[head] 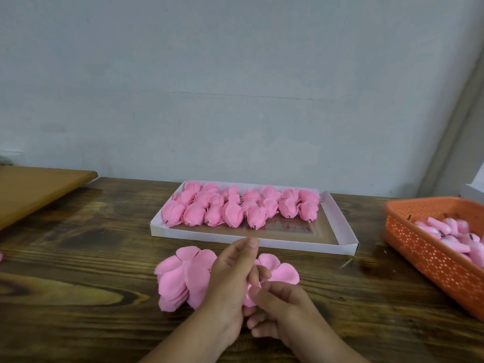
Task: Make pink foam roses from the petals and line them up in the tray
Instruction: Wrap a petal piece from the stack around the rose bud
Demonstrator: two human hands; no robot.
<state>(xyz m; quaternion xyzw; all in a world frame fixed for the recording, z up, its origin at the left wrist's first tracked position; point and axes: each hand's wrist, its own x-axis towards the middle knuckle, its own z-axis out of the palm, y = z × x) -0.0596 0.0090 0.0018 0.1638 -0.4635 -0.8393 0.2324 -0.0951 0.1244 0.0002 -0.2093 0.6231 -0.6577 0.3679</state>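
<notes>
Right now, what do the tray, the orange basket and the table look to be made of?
Tray: looks like thin white card, matt, with folded corners; its floor seems glossy, reflecting the roses.
Orange basket: likely moulded plastic, walls pierced with small regular holes.
Table: dark wood or wood-look surface with bold grain and a slight sheen; I cannot tell solid from veneer.

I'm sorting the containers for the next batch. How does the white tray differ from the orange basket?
The white tray is flat with low, solid walls; the orange basket is deeper with perforated walls. The tray holds finished pink roses in neat rows; the basket holds a loose heap of pink pieces. The tray sits at the middle of the wooden table, the basket at its right. Both are rectangular.
</notes>
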